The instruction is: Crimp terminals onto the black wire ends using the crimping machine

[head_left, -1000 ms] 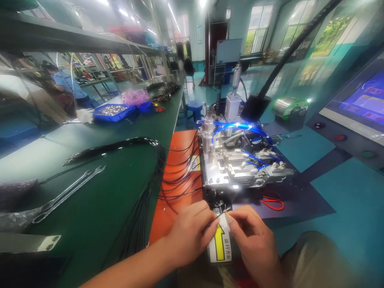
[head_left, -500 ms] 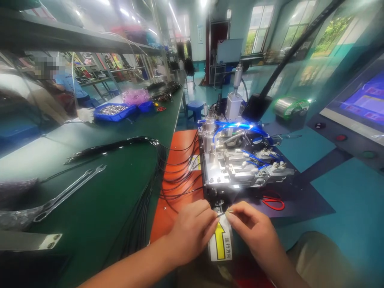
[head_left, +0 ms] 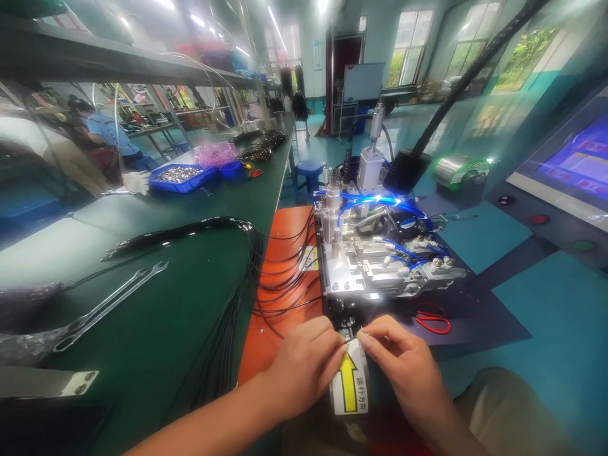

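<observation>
A short stretch of thin black cable (head_left: 350, 340) spans the gap between my two hands, close to the front of a metal machine (head_left: 361, 272) with blue air tubes. My left hand (head_left: 308, 354) is closed, thumb and index finger pinching the cable from the left. From the right, my right hand (head_left: 403, 358) pinches its end between thumb and fingertip; the tip itself is mostly covered by the fingers. Just below the hands is a white label (head_left: 361, 373) with a yellow arrow. Several black cables (head_left: 285, 288) run from the machine over an orange plate (head_left: 289, 221).
Red-handled scissors (head_left: 434, 320) lie right of my hand. Two wrenches (head_left: 111, 307) and a black cable bundle (head_left: 190, 228) rest on the green bench (head_left: 190, 354). A blue tray (head_left: 183, 183) of small metal parts stands farther back. A screen panel (head_left: 570, 164) is at right; people sit at left.
The right fingertips have shifted slightly and now cover the pale cable tip that stuck out between them before. My left hand has stayed nearly in place.
</observation>
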Motion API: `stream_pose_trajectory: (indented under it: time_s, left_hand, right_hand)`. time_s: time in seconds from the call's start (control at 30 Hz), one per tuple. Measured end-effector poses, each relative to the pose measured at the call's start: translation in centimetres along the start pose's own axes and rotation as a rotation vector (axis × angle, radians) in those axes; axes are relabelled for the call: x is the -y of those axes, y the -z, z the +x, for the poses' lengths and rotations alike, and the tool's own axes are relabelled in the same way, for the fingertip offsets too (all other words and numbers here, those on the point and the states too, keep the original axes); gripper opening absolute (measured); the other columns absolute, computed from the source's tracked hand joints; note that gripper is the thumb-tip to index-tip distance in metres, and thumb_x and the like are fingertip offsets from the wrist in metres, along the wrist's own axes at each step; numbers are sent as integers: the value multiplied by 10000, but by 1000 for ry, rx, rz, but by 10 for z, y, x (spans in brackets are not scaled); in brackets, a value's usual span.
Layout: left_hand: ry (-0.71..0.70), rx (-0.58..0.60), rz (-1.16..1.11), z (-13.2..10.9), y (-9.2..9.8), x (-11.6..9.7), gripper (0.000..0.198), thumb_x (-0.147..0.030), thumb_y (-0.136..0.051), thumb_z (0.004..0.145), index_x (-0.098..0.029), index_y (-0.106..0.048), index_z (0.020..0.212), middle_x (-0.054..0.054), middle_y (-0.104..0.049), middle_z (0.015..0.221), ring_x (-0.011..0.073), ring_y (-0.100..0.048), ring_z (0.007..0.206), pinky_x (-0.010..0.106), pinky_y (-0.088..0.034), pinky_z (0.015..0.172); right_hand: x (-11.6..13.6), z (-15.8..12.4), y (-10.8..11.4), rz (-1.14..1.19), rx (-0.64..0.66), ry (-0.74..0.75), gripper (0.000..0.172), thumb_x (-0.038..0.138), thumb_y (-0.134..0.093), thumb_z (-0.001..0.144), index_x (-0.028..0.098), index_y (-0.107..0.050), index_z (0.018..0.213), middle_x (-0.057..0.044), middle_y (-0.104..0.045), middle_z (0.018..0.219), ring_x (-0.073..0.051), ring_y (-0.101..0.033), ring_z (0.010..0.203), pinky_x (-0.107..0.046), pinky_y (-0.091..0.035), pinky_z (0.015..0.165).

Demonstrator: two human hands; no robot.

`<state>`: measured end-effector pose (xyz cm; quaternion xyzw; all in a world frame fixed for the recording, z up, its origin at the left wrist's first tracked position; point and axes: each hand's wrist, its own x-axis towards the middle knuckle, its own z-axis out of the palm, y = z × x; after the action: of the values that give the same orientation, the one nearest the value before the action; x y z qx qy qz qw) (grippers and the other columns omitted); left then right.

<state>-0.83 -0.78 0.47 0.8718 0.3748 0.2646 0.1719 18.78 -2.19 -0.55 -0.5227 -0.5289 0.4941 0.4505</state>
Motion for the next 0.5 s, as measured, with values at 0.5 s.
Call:
stream_pose_trajectory:
  time_s: [0.5]
  left_hand:
    - [-126, 44, 103, 2, 2, -1, 229, -208, -406, 1009, -157, -587, 879, 34, -547, 773, 156, -474, 698, 283, -361, 605]
  right_hand:
    - [-3, -2, -15, 117, -81, -16, 260, 416, -685, 847, 182, -694, 735, 0, -596, 726, -152, -546, 683, -249, -453, 618]
